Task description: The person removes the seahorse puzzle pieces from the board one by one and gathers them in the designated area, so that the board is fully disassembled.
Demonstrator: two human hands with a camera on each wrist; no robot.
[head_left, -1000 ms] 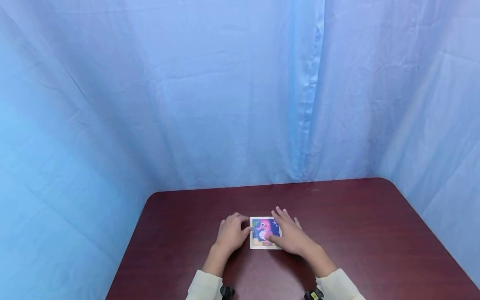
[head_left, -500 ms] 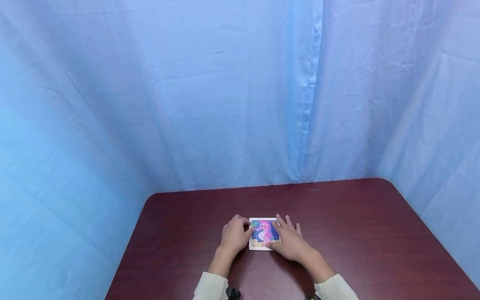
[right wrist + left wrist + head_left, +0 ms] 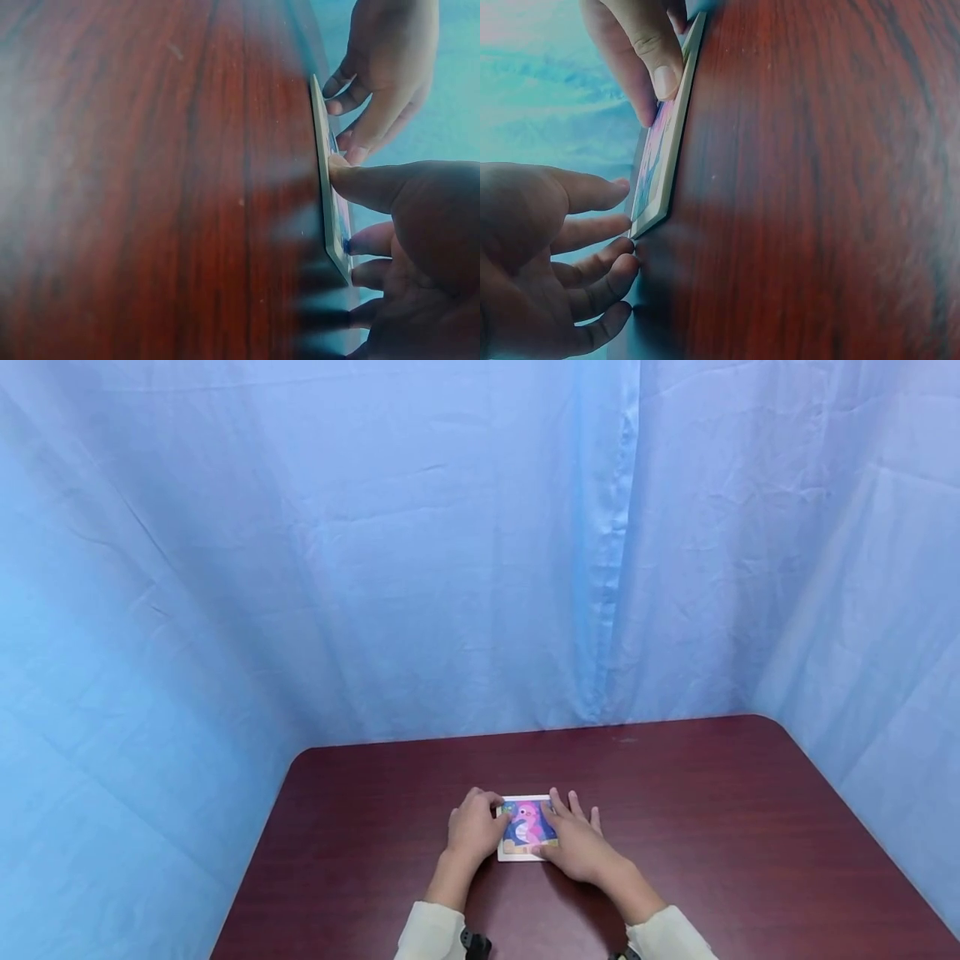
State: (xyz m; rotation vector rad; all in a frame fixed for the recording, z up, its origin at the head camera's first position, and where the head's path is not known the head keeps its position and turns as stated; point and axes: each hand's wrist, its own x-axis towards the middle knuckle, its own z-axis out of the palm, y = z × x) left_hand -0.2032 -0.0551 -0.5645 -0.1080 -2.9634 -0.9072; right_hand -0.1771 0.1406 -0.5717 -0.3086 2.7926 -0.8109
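Note:
In the head view a square seahorse puzzle lies flat on the table, a pink seahorse on blue inside a pale frame. At its left edge is my left hand, its thumb over the frame and its loosely bent fingers beside the upper left corner. My right hand lies across the right side, thumb and a finger touching the picture, other fingers spread past the frame. In the right wrist view my right thumb presses on the puzzle. The right hand hides the puzzle's right edge.
The dark red-brown wooden table has rounded far corners. Light blue curtains hang behind it and on both sides. A black wrist device shows beside the left sleeve.
My left hand has moved right, bringing its thumb over the puzzle's left edge. A finger of my right hand has come down onto the picture, and its thumb has shifted slightly lower.

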